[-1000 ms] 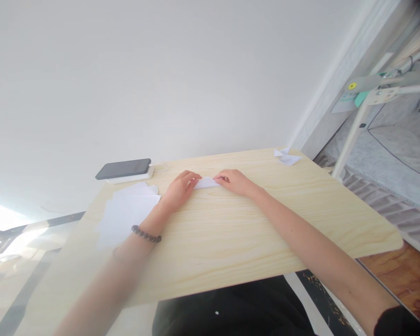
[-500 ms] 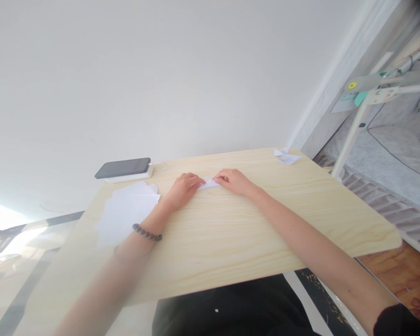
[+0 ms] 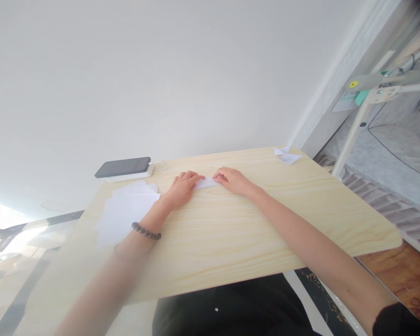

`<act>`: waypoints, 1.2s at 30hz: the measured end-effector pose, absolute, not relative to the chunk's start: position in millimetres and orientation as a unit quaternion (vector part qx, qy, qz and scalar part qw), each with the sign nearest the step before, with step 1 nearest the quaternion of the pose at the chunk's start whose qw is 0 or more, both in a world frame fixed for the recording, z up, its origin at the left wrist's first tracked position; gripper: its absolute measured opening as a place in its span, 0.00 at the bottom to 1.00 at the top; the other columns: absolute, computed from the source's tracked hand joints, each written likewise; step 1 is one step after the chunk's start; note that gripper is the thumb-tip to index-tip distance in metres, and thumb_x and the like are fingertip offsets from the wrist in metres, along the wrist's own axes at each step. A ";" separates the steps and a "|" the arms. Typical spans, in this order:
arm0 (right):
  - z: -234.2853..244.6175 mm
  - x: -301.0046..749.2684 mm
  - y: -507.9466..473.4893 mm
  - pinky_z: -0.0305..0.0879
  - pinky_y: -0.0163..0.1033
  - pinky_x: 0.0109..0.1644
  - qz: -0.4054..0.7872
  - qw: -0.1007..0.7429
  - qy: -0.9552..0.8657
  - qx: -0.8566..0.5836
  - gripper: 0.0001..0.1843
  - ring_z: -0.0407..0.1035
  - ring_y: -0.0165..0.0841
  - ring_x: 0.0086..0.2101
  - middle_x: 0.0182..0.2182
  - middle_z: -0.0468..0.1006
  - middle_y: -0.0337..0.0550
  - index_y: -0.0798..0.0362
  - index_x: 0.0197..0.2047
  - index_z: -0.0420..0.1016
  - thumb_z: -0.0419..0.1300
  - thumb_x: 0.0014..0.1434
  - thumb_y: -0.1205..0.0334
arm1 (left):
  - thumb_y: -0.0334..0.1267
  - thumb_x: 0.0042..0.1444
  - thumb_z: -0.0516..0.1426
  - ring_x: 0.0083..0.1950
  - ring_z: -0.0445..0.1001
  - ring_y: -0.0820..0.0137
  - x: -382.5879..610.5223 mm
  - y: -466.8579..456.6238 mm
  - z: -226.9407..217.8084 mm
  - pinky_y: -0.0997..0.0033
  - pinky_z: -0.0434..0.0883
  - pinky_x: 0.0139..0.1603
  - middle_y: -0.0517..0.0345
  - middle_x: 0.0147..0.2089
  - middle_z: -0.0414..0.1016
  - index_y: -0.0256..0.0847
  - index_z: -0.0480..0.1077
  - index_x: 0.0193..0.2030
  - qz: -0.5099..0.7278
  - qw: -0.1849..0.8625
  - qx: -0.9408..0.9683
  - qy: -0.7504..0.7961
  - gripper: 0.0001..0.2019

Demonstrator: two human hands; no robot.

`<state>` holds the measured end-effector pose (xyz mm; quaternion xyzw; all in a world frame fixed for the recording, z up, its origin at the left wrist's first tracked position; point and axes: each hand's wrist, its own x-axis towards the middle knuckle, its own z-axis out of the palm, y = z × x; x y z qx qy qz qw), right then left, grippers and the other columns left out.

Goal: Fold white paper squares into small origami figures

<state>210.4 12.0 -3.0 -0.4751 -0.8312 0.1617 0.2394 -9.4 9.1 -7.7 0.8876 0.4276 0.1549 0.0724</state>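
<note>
A small folded white sheet of paper (image 3: 207, 182) lies on the table between my two hands. My left hand (image 3: 183, 187), with a dark bead bracelet on its wrist, is closed on the paper's left end, the thumb reaching along its upper edge. My right hand (image 3: 232, 180) pinches the right end with thumb and forefinger, the other fingers curled. Both ends of the paper are partly hidden under the fingers.
The pale wooden table (image 3: 224, 242) meets a white wall behind. Loose white sheets (image 3: 128, 212) lie at left, below a phone (image 3: 123, 167) on a white box with a cable. Folded paper pieces (image 3: 287, 156) rest at the far right corner. A white metal frame (image 3: 352, 128) stands to the right.
My left hand has shifted slightly left along the paper, its fingers a little more raised, so more of the paper's lower edge shows. The right hand has barely moved.
</note>
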 end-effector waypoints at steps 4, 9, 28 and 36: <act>-3.2 209.6 11.3 0.56 0.32 0.37 0.159 0.245 -0.833 -0.470 0.10 0.63 0.26 0.31 0.34 0.71 0.41 0.53 0.38 0.70 0.50 0.56 0.64 | 0.24 0.53 0.43 0.47 0.61 0.66 -8.7 8.5 -3.4 0.59 0.60 0.48 0.55 0.52 0.58 0.54 0.59 0.55 0.161 0.058 0.908 0.383 0.26; -2.9 209.3 11.2 0.56 0.33 0.37 0.174 0.241 -0.825 -0.482 0.10 0.63 0.27 0.32 0.34 0.71 0.41 0.53 0.40 0.70 0.50 0.56 0.64 | 0.18 0.46 0.43 0.49 0.61 0.68 -6.0 8.7 -1.8 0.63 0.61 0.50 0.56 0.52 0.57 0.52 0.66 0.48 0.148 0.038 0.932 0.328 0.29; -3.6 208.4 13.2 0.57 0.34 0.39 0.155 0.248 -0.827 -0.480 0.11 0.63 0.28 0.34 0.35 0.71 0.43 0.55 0.38 0.70 0.48 0.56 0.67 | 0.17 0.45 0.43 0.52 0.57 0.66 -7.6 9.5 -0.1 0.62 0.58 0.51 0.59 0.51 0.60 0.60 0.60 0.55 0.096 0.010 0.941 0.324 0.35; -8.5 210.6 15.4 0.58 0.35 0.41 0.158 0.276 -0.805 -0.501 0.09 0.64 0.28 0.34 0.36 0.69 0.43 0.55 0.39 0.69 0.52 0.54 0.65 | 0.17 0.45 0.44 0.53 0.58 0.66 -5.5 9.6 1.5 0.63 0.58 0.51 0.59 0.51 0.60 0.60 0.60 0.54 0.098 0.019 0.940 0.327 0.35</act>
